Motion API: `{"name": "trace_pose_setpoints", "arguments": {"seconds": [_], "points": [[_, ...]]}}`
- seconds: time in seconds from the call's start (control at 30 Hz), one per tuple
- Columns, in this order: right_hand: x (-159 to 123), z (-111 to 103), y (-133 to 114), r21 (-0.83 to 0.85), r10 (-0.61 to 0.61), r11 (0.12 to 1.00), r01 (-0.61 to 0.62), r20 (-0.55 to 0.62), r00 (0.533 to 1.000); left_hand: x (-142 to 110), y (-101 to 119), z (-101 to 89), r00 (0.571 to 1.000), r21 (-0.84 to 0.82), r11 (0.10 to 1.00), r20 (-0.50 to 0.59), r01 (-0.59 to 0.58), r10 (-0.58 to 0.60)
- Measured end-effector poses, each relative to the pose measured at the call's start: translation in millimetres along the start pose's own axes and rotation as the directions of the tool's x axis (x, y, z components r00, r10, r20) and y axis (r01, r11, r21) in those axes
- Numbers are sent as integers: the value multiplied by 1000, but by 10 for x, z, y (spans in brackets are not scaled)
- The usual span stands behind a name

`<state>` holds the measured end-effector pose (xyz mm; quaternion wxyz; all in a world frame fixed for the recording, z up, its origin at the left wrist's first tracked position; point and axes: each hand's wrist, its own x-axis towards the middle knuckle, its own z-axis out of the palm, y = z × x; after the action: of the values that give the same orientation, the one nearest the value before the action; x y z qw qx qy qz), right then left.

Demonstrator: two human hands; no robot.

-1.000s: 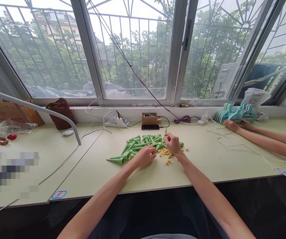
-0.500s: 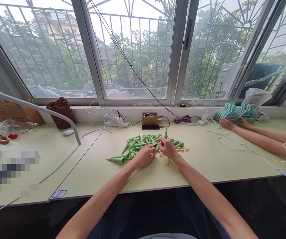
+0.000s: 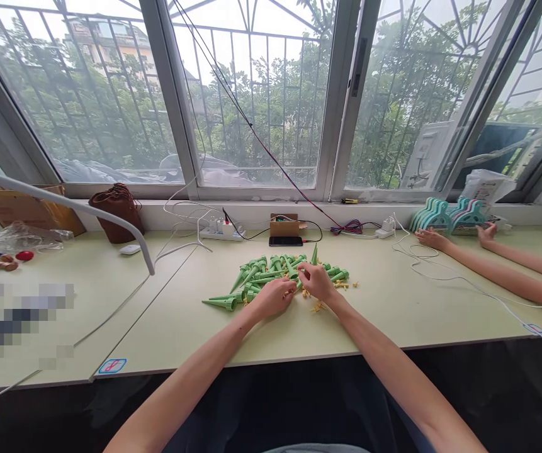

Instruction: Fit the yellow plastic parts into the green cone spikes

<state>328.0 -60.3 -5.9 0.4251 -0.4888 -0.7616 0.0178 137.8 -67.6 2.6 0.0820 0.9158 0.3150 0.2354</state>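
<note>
A heap of green plastic cone-shaped spikes (image 3: 255,270), with wide ribbed ends, lies on the table in front of me. Small yellow plastic pieces (image 3: 318,307) are scattered among and beside them. My left hand (image 3: 276,297) is closed at the near side of the heap, its fingers curled inward; what they hold is hidden. Just to its right, my right hand (image 3: 315,280) is closed in a pinch. From behind its fingers one green spike (image 3: 315,253) points upward, apparently held there. The fingertips of both hands are close together.
Behind the heap sit a phone (image 3: 286,241), a small cardboard box (image 3: 284,224) and a power strip (image 3: 223,234). At right, another person's hands (image 3: 432,239) are by teal hangers (image 3: 434,217). A brown pouch (image 3: 117,214) and white cable (image 3: 469,283) are also there.
My hands stay almost in place, with only slight finger movement. The other person's farther hand has moved right, away from the hangers.
</note>
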Motion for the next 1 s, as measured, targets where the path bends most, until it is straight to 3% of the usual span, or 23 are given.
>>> {"name": "trace_pose_setpoints", "arguments": {"seconds": [0.37, 0.67, 1.0], "points": [[-3, -28, -41, 1, 2, 1000, -2, 39, 999, 1, 75, -60, 1000, -4, 1000, -8, 12, -12], [-6, -7, -23, 42, -12, 999, 8, 96, 995, 3, 103, -85, 995, -50, 998, -89, 32, -37], [-6, -8, -33, 49, 1, 999, -5, 93, 996, 23, 107, -89, 987, -85, 996, -159, -27, 14]]}}
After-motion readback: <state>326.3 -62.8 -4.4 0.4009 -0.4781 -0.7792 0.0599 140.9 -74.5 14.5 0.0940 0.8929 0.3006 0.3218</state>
